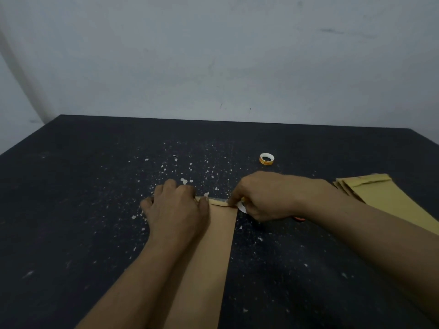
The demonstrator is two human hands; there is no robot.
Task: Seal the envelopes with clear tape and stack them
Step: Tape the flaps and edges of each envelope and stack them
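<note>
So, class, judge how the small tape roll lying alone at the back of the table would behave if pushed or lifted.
The tape roll lies flat, hole upward, so a push would probably slide it, not roll it. It is a small hollow ring, so likely light. Set on edge, it could roll.

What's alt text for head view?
Two hands tape an envelope on a black table: the left hand presses its flap, the right hand holds a tape roll at the flap's end. A spare roll and envelope stack lie nearby.
</note>
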